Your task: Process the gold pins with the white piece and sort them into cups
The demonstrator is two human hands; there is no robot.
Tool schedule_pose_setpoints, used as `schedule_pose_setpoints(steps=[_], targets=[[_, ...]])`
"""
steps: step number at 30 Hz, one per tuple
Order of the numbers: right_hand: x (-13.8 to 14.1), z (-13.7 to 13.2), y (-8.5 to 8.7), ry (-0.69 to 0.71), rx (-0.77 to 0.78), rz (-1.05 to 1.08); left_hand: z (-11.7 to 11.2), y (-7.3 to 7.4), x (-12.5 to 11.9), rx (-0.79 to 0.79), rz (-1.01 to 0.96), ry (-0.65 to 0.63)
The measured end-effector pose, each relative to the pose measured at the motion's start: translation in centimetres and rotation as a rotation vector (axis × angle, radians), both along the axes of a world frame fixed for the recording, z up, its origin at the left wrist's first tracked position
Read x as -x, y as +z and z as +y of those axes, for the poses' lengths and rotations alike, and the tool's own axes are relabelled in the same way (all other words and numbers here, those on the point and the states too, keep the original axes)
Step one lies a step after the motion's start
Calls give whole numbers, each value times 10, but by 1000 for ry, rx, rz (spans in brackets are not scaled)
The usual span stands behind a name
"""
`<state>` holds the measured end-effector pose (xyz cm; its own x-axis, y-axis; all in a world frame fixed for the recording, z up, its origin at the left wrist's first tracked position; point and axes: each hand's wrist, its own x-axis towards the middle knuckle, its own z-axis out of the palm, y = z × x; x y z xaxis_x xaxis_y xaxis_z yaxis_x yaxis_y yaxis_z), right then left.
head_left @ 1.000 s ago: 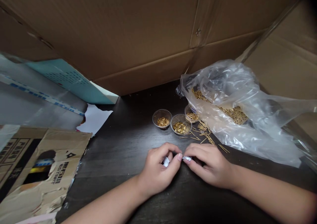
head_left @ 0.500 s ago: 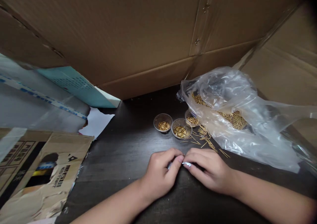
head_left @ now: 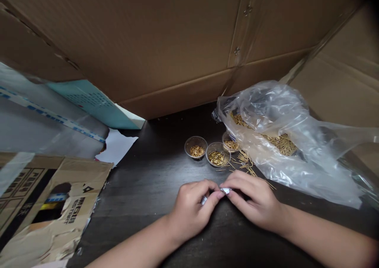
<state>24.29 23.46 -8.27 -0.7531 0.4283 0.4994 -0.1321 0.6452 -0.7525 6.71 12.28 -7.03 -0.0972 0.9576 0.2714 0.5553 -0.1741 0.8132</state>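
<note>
Thumb and fingers of my left hand (head_left: pixel 194 207) are closed in a pinch, and a bit of whitish material shows between them. Opposite it, my right hand (head_left: pixel 253 199) pinches a small crumpled white piece (head_left: pixel 226 190), perhaps paper or cloth. The fingertips of both hands meet at this piece, low over the dark table. Just beyond them stand a left clear cup (head_left: pixel 196 147), a middle clear cup (head_left: pixel 218 154) and a rear clear cup (head_left: pixel 231 142), each holding small brass-coloured pieces. Loose thin brass pins (head_left: pixel 244 159) lie beside the cups, partly behind my right hand.
A crumpled clear plastic bag (head_left: pixel 284 114) with many brass pins inside spreads over the right side of the table (head_left: pixel 142 181). Cardboard walls (head_left: pixel 166 43) rise behind and at the right. A torn carton (head_left: pixel 89 189), a grey wrapped package (head_left: pixel 44 122) and white paper (head_left: pixel 118 143) sit left.
My right hand has tilted and lifted slightly, its fingers covering more of the loose pins. The white piece shows a little more between the fingertips. Cups and bag stay put.
</note>
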Motion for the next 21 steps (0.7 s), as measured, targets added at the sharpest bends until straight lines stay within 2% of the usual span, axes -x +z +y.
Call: schedule_pose_setpoints(steps=[10, 21], targets=[[0, 0, 1, 39, 14, -2, -1, 2, 1, 31, 8, -65], [2, -2, -1, 8, 44, -40, -4, 3, 1, 61, -59, -63]])
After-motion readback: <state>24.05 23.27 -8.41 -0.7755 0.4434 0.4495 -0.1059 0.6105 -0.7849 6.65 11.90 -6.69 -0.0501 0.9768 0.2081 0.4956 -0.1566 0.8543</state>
